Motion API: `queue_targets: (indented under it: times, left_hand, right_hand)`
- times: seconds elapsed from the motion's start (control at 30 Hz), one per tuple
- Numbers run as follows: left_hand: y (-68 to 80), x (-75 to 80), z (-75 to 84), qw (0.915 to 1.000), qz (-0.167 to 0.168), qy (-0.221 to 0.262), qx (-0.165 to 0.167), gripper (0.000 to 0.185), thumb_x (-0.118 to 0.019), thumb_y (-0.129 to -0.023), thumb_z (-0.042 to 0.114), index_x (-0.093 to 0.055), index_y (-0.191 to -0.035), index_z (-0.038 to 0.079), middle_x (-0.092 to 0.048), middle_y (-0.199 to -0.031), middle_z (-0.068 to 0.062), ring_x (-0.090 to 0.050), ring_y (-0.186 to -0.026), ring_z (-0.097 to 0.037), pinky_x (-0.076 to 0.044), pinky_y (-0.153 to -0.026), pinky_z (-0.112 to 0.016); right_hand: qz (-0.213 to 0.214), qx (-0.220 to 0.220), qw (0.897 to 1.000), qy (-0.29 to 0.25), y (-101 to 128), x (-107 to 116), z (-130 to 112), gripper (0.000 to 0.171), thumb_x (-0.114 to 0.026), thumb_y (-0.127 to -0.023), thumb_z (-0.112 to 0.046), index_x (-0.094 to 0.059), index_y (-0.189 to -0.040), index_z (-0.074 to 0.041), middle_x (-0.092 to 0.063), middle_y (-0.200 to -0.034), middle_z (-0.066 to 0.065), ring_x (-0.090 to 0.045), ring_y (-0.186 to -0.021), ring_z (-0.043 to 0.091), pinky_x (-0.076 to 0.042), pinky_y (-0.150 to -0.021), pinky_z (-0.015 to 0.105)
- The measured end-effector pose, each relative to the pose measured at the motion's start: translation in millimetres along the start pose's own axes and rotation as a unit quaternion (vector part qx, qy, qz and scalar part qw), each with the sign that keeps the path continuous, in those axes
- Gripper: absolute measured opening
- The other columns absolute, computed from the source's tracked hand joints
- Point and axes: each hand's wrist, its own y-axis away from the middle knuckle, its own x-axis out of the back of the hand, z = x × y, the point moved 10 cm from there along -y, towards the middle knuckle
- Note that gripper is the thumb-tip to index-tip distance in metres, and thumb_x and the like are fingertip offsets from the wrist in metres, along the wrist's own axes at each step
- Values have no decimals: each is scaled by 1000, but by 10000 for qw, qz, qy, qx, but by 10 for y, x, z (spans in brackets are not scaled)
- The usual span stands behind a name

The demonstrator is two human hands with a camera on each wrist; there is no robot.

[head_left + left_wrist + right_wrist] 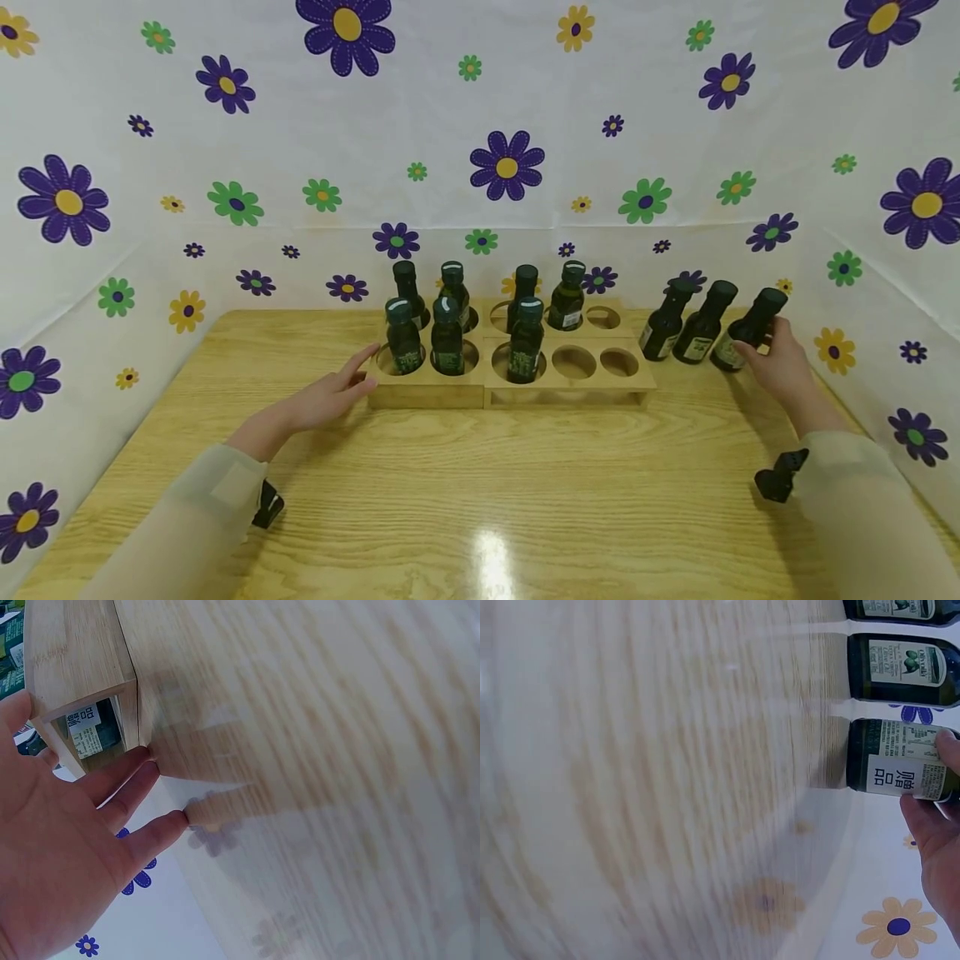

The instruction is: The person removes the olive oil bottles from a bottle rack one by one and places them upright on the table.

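The right hand had its fingers curled round the rightmost bottle, which stood on the wooden table at the far right, just beside two more loose bottles and close to the flowered backdrop. In the right wrist view the thumb lay across that bottle's white label, so the hold sat low on the body; my judgement was that a grip there on smooth dark glass could let the bottle slip or swing top-heavy once lifted. The nearest standing bottle was so close that a sideways tug might well have knocked it over, and it could then have toppled the third. The left hand lay open and relaxed, fingertips touching the left end of the wooden rack, holding nothing; a light touch like that might not have kept the rack from sliding if a bottle were pushed hard into a hole. The rack already held seven bottles upright, and three holes on its right side showed empty. The filled bottle at the front stood just left of the open front holes, so a careless approach from the right could have clipped its cap. Dark straps showed at both wrists
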Motion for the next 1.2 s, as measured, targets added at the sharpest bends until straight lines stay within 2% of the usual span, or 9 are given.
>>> queue_targets:
  times: [0.53,0.67,0.8,0.9,1.07,1.13,1.2]
  left_hand:
    - [-6,-32,-5,10000,-26,-1,20,68,-32,-105,49,1,-157,22,-27,-147,-38,-30,-133,-54,-21,-106,-65]
    - [-3,-32,2,10000,-7,-4,20,67,-32,-105,48,1,-157,21,-27,-147,-38,-30,-133,-54,-20,-106,-65]
    - [-3,-16,7,10000,17,-30,26,68,-31,-105,49,0,-157,21,-27,-147,-38,-30,-132,-54,-20,-106,-65]
    - [-5,-8,4,10000,14,-31,40,68,-32,-105,49,0,-157,21,-27,-147,-38,-31,-132,-55,-21,-106,-66]
    - [-5,-6,2,10000,-14,-39,46,68,-32,-105,49,0,-157,21,-28,-147,-38,-32,-131,-54,-22,-106,-66]
    - [-3,-4,4,10000,-8,-53,38,68,-32,-105,49,0,-157,20,-28,-146,-38,-32,-131,-54,-22,-106,-65]
    - [-2,-2,5,10000,-4,-62,26,68,-32,-105,49,0,-157,20,-28,-146,-38,-32,-131,-55,-22,-106,-65]
  right_hand:
    - [91,-14,10000,-34,-23,-20,44,68,-43,-105,-26,-8,-145,16,-17,-143,46,-25,-127,62,-29,-98,68]
    - [160,138,9996,-168,-3,10,8,70,-44,-104,-26,-5,-147,14,-15,-146,44,-23,-129,62,-27,-99,68]
    - [345,326,9986,-226,48,86,-60,69,-45,-104,-24,-4,-148,11,-15,-148,41,-23,-130,60,-26,-100,68]
    - [541,274,9976,-331,128,160,-81,69,-46,-104,-23,-4,-150,7,-16,-151,36,-22,-133,55,-24,-103,65]
    - [1058,51,9931,-500,345,322,-123,71,-49,-102,-27,-7,-153,-1,-21,-153,27,-25,-138,44,-27,-110,52]
    - [1195,103,9914,-529,429,367,-169,71,-51,-101,-28,-9,-153,-3,-24,-153,25,-27,-139,37,-30,-111,38]
    - [1254,251,9900,-596,502,391,-231,69,-52,-101,-26,-12,-153,-6,-26,-153,22,-30,-140,29,-32,-106,22]
